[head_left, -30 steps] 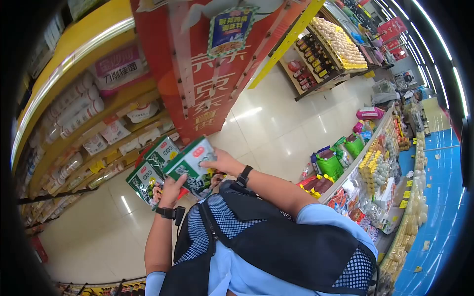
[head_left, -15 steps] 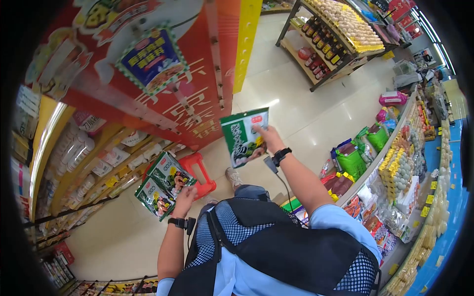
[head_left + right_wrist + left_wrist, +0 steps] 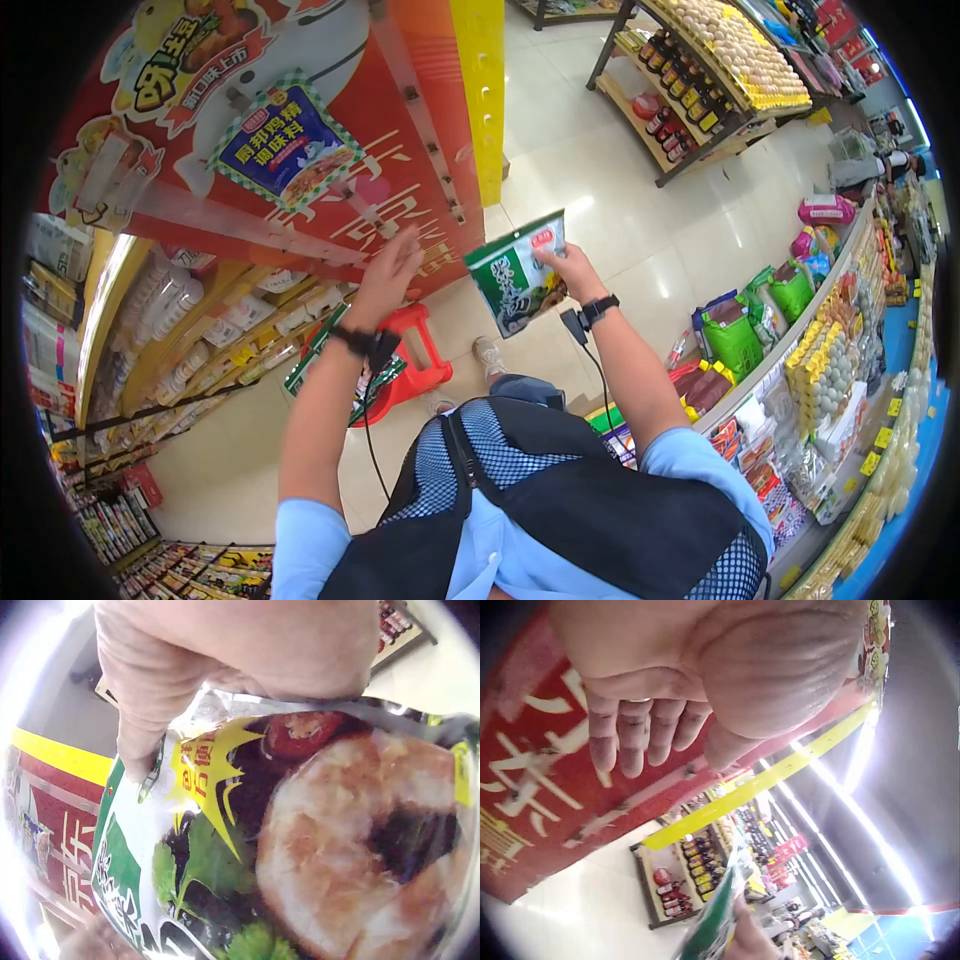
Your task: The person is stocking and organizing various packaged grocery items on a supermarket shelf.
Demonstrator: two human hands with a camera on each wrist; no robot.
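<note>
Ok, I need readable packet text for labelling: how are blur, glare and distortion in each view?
Head view: heavy fisheye, dark rim, floor glare behind the green packet, otherwise sharp. Left wrist view: left hand looms soft, ceiling lights blown out. Right wrist view: right hand and packet too close, print blurred, corners washed white.

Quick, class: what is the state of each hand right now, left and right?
Left hand: open, fingers loosely bent, holding nothing.
Right hand: closed, gripping the green food packet.
</note>
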